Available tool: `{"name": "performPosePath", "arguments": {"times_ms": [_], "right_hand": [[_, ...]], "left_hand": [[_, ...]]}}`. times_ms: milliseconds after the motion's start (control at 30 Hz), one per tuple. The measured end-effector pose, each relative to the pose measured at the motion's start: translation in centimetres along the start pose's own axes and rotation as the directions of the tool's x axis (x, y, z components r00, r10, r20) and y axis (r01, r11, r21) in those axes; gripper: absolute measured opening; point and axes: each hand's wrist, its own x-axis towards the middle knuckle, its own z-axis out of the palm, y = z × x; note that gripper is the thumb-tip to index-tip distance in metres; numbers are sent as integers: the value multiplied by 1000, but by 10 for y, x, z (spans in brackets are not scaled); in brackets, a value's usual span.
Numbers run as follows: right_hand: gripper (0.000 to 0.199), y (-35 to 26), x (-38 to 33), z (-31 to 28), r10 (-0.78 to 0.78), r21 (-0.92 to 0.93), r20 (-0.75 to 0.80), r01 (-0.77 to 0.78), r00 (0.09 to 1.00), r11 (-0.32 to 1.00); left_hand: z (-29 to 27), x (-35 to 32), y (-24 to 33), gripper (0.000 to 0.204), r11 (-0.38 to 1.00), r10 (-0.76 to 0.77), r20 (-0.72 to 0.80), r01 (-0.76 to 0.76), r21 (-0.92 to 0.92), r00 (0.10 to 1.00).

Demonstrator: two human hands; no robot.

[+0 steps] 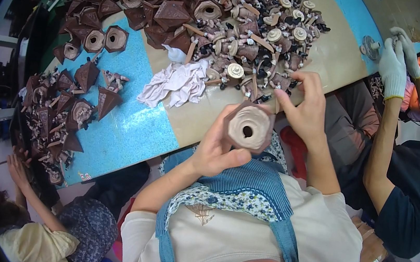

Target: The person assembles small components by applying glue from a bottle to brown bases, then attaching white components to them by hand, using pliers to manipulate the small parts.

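In my left hand point(213, 149) is a brown hexagonal roof-shaped piece point(257, 141), its pale hollow underside and round dark hole turned up. My fingers and thumb wrap its left and lower sides. My right hand point(304, 108) reaches to the near edge of a pile of small painted figurines point(263, 38), thumb and forefinger apart around one brownish figurine point(282, 82); whether they touch it is unclear. Left of the pile lie a crumpled whitish cloth point(176, 85) and a small white piece point(175, 53).
More brown roof pieces point(172, 15) are heaped at the far left of the table point(132, 126). Roofs joined with figurines point(48, 121) crowd its left end. A co-worker's gloved hands point(397, 65) are at right beside a grey round part point(370, 47); another person's hand point(19, 170) is lower left.
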Motion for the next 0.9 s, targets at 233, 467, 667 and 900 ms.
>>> {"name": "performPosePath", "arguments": {"times_ms": [233, 467, 667, 900], "right_hand": [[39, -7, -12, 8, 81, 100, 5, -81, 997, 992], [48, -6, -20, 4, 182, 36, 96, -186, 979, 982], [42, -10, -18, 4, 140, 51, 116, -147, 983, 988], [44, -6, -26, 12, 205, 173, 96, -219, 974, 960]], "left_hand": [[-6, -4, -6, 92, 999, -7, -98, 3, -34, 995], [-14, -26, 24, 76, 940, 248, -140, -203, 275, 958], [-23, -24, 47, 73, 722, 531, -102, -386, 574, 841], [-23, -33, 68, 65, 691, 553, -240, -279, 666, 798]]}}
